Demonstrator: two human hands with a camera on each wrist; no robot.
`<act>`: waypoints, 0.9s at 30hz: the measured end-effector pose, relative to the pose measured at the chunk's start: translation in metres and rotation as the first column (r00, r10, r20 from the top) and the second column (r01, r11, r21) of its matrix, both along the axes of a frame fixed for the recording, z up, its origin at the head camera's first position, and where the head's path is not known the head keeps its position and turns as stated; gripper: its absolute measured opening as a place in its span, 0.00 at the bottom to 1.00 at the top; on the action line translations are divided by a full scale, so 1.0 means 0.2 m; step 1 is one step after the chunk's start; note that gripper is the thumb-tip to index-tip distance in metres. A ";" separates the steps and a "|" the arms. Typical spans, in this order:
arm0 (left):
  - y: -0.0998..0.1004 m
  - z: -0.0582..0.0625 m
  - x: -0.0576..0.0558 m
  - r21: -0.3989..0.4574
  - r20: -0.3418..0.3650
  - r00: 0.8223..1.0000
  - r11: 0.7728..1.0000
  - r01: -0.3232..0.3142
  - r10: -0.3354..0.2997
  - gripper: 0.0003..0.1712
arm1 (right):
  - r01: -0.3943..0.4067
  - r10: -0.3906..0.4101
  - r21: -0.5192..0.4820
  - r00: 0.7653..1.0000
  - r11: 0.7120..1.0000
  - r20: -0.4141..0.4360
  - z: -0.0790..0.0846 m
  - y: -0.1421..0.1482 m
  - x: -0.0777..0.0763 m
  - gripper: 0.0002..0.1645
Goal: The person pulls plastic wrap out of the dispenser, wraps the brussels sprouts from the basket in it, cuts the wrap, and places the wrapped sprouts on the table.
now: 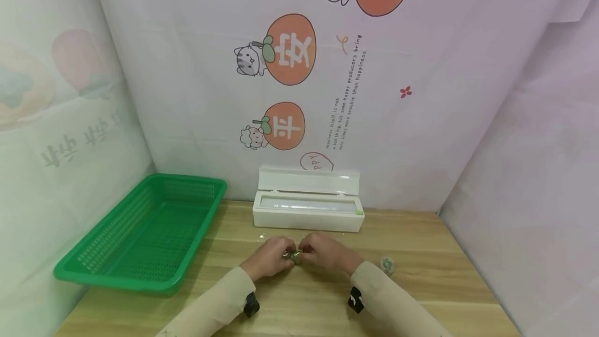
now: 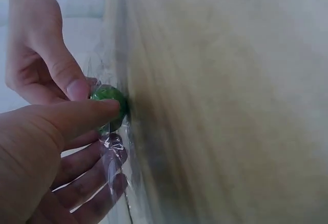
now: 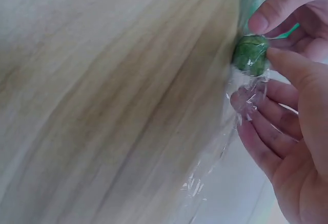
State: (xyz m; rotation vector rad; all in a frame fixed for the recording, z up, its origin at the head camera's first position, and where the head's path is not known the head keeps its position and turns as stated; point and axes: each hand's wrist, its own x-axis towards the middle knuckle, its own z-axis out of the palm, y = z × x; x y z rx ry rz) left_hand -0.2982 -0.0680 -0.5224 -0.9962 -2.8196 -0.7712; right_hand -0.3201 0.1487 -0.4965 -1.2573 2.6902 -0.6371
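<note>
Between my two hands is a small round green ball [image 3: 250, 55] with clear plastic wrap [image 3: 197, 185] around it; its exact kind cannot be told. My left hand [image 1: 271, 256] pinches one side, its thumb lying on the ball in the left wrist view. From the other side my right hand [image 1: 327, 251] pinches the ball and the gathered film, thumb against the green surface, the other fingers behind the film. Loose film trails from the ball past the fingers. To the right of the right hand, a small pale-green wrapped bundle [image 1: 387, 265] lies on the wooden table [image 1: 304, 306].
A white cling film box [image 1: 309, 220] with its lid raised stands behind the hands, against the printed cloth wall [image 1: 201, 118]. At the left is a green plastic basket [image 1: 180, 222]. Cloth sides [image 1: 529, 212] bound the table.
</note>
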 end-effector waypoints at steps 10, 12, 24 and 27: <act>-0.03 0.02 -0.11 0.024 0.146 0.988 0.998 0.053 -0.056 0.04 | -0.043 0.042 0.000 0.973 0.999 -0.225 -0.03 0.00 0.00 0.15; -0.03 0.03 -0.11 0.023 0.138 0.989 0.998 0.052 -0.055 0.05 | -0.066 0.064 0.002 0.966 0.998 -0.252 -0.05 0.00 -0.01 0.14; -0.01 0.04 -0.09 -0.067 -0.125 0.992 0.997 -0.025 0.016 0.19 | 0.058 -0.045 0.057 0.975 0.997 -0.217 -0.08 -0.03 -0.07 0.15; -0.01 0.01 -0.10 -0.088 -0.132 0.991 0.996 -0.028 0.016 0.17 | 0.052 -0.038 0.053 0.969 0.997 -0.244 -0.07 -0.03 -0.08 0.19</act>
